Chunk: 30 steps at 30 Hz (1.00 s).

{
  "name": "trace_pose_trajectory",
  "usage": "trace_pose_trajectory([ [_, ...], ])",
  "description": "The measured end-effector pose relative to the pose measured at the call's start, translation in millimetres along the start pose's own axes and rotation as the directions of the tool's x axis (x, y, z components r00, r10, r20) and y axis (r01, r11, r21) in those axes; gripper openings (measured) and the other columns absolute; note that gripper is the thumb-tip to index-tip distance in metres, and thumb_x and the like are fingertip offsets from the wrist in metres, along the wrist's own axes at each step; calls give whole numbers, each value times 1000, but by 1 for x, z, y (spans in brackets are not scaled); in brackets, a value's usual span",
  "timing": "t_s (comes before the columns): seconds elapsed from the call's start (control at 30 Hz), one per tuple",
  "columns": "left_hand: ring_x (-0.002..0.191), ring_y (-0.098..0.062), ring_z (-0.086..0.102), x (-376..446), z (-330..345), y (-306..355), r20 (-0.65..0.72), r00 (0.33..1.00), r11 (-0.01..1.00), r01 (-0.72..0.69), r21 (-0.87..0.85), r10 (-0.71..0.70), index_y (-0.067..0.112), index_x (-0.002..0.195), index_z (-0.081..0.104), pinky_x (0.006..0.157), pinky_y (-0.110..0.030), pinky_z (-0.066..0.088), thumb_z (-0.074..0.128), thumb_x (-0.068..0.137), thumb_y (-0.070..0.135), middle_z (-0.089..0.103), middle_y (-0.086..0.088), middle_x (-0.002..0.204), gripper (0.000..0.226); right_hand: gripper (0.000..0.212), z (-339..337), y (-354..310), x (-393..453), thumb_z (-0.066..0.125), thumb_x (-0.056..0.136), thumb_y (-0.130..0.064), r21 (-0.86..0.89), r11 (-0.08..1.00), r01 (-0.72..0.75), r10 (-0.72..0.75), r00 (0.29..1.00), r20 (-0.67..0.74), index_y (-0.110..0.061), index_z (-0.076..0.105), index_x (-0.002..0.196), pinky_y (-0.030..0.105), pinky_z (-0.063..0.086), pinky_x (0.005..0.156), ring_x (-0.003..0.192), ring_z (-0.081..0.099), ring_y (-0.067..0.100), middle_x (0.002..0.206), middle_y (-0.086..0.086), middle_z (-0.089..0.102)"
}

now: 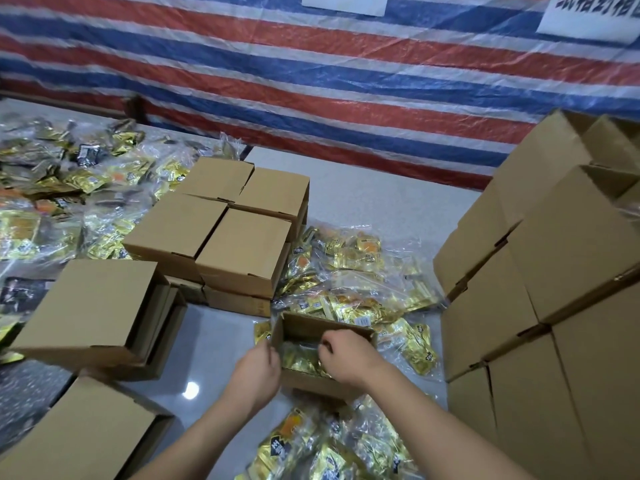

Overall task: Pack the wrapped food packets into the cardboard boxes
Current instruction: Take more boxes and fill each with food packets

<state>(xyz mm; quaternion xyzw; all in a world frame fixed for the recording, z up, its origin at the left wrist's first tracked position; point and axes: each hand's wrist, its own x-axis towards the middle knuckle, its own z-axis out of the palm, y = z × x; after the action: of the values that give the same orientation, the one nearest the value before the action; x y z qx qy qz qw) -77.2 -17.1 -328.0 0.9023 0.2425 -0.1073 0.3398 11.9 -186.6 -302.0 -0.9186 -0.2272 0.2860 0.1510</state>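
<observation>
Open box part-filled. Left hand grips its left wall; right hand fingers curled inside, hold unclear. Packets look light, slippery, soft: pinch edges.

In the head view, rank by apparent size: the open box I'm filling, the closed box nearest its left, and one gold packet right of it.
1. closed box, though nearer the camera
2. open box
3. gold packet

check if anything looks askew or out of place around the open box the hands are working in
Nothing looks damaged. The small open brown cardboard box sits upright with gold foil packets inside. One oddity: the closed brown cardboard box at left lies crooked, overhanging the boxes beneath. Loose clear bags of packets are strewn about.
</observation>
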Motion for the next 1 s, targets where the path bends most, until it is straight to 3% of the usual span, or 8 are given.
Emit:
trace_pose_trajectory([
  [0.2,104,-32,59,-6,4,-5,69,997,996,-22,83,17,8,113,46,73,-31,35,31,107,23,63,-18,118,22,42,11,6,-13,33,105,-45,-185,983,4,7,998,60,-13,59,104,36,44,70,81,59,27,99,10,67],
  [0.37,100,-30,60,-10,5,-8,104,993,997,-57,58,51,13,106,44,75,-33,40,31,107,25,64,-16,115,17,52,19,13,-30,22,103,-58,-275,960,53,-58,998,-9,-18,50,84,38,45,66,68,52,27,70,2,52],
  [0.5,108,-26,58,-19,13,-10,179,983,999,-49,3,48,13,122,49,90,-32,45,29,108,32,62,-13,125,31,52,21,19,-37,20,104,-54,-314,948,46,-68,996,-60,-18,51,83,37,40,66,71,57,29,77,5,59],
  [0.57,116,-21,56,-24,18,-14,230,972,992,-16,-128,45,17,133,48,99,-31,43,29,106,46,60,-8,135,44,51,21,21,-38,21,105,-50,-334,941,59,-73,997,-31,-16,55,88,40,41,78,80,62,31,86,8,66],
  [0.63,131,-21,50,-29,23,-25,271,962,974,57,-218,5,15,151,34,107,-31,38,31,97,65,51,-5,147,74,49,20,21,-37,23,106,-46,-325,943,76,-82,997,-4,-15,59,96,42,40,91,86,62,30,90,8,67],
  [0.73,137,-19,45,-38,39,-51,354,934,993,75,-89,-38,17,158,21,105,-27,37,33,81,85,41,-5,155,104,38,19,20,-36,30,105,-42,-245,965,93,-100,995,-13,-17,54,89,42,41,91,82,56,26,85,2,58],
  [0.87,126,-17,53,-46,67,-68,459,889,985,-71,157,-9,21,149,33,92,-25,43,45,85,75,49,-2,147,84,35,16,17,-37,36,104,-41,-128,988,85,-92,995,-49,-16,58,93,38,47,81,86,56,22,93,1,57],
  [1.0,120,-24,54,-43,89,-64,391,914,953,-14,302,-110,19,139,36,96,-33,47,68,76,61,50,-5,132,82,36,14,15,-42,37,104,-39,-99,992,79,-89,991,-97,-15,64,105,41,48,88,94,57,24,102,4,61],
])
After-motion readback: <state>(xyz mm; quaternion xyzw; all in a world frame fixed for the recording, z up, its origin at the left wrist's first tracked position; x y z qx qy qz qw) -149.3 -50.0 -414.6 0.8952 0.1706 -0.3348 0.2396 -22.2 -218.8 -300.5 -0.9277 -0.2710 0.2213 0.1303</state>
